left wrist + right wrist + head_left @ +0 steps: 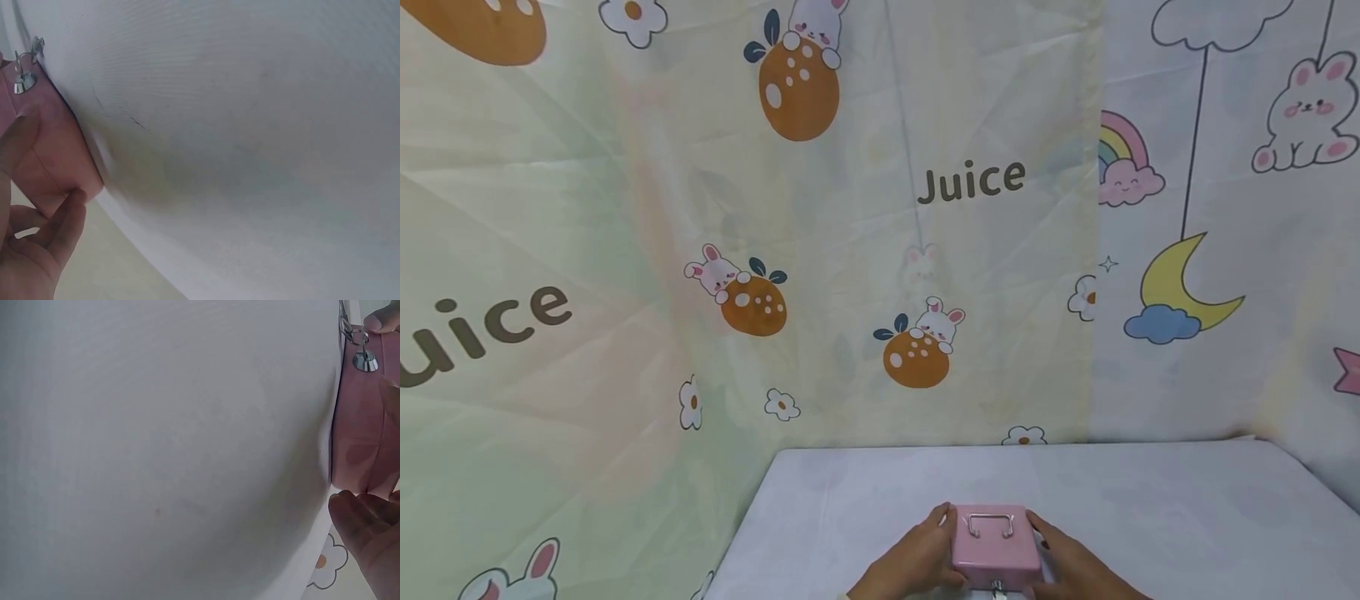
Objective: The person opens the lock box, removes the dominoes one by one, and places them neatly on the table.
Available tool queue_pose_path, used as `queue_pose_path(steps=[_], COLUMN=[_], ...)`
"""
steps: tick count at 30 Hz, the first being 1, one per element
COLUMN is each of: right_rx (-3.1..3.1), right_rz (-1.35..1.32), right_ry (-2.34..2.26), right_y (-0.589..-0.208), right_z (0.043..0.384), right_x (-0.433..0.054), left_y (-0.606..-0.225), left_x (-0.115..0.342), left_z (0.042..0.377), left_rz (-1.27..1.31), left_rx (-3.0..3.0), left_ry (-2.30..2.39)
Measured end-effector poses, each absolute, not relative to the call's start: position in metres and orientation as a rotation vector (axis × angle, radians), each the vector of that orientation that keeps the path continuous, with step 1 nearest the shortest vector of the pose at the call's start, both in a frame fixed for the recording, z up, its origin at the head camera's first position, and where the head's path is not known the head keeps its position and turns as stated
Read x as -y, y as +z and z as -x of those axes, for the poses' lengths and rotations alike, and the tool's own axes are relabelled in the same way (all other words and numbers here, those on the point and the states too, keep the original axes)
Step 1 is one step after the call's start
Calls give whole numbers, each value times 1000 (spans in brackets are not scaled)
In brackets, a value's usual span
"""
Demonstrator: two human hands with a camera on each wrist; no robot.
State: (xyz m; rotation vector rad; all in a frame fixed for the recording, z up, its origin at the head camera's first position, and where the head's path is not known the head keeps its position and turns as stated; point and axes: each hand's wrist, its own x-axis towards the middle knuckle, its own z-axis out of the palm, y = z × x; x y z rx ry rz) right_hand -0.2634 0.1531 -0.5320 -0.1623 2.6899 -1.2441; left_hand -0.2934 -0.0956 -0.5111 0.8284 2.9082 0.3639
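A small pink metal cash box (996, 552) sits on the white table, its lid down and a thin silver handle (991, 516) lying across the top. On its front a silver lock (365, 361) has a key in it, with more metal on a ring hanging toward the cloth. My left hand (917, 557) grips the left side, thumb on the front and fingers (70, 222) at the side. From the right, my right hand (1078, 568) holds the opposite side in the same way, its fingers (353, 515) around the far corner.
White cloth covers the table (865, 492), whose back edge meets a printed curtain (850, 217) with bunnies, oranges and the word Juice. Another printed curtain (1262, 392) hangs on the right.
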Motion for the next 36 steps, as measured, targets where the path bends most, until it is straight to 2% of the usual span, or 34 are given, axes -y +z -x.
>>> queue_pose_path(steps=[14, 27, 36], right_rx=[-2801, -2822, -2832], right_rz=[609, 568, 602], right_ry=[-1162, -1131, -1121], right_y=[-526, -528, -524], right_z=[261, 260, 256], right_x=[-164, -160, -161], left_y=[-512, -514, -514], left_x=[100, 104, 100], left_z=[289, 287, 288], left_rz=[-913, -1104, -1121], left_rx=[-2932, -2876, -2875], left_ry=[385, 525, 468])
